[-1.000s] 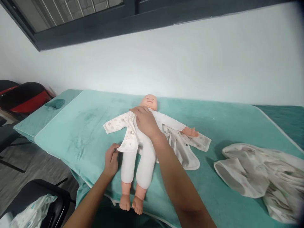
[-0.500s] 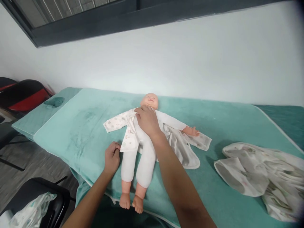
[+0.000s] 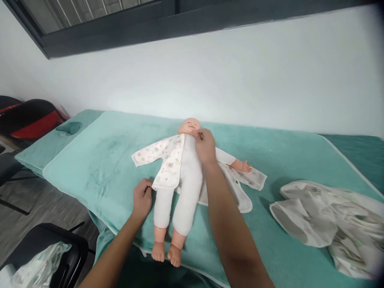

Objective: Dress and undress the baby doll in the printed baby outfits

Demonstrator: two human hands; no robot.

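A baby doll (image 3: 183,188) in a white bodysuit lies on its back on a teal towel-covered table (image 3: 105,160). A printed white jacket (image 3: 168,164) covers its left-side arm and lies spread under its other side. My left hand (image 3: 142,198) pinches the jacket's lower hem beside the doll's hip. My right hand (image 3: 205,146) rests by the doll's neck and shoulder, fingers pinched on the collar edge.
A crumpled pile of printed white cloth (image 3: 327,224) lies on the table at the right. A black chair (image 3: 54,252) holding a patterned cloth stands at the lower left. Red and black chairs (image 3: 30,120) stand at the far left. A wall runs behind the table.
My right hand has moved from the doll's chest up and right to its neck and shoulder. The jacket's left panel now lies flatter on the chest. My left hand has stayed at the hem.
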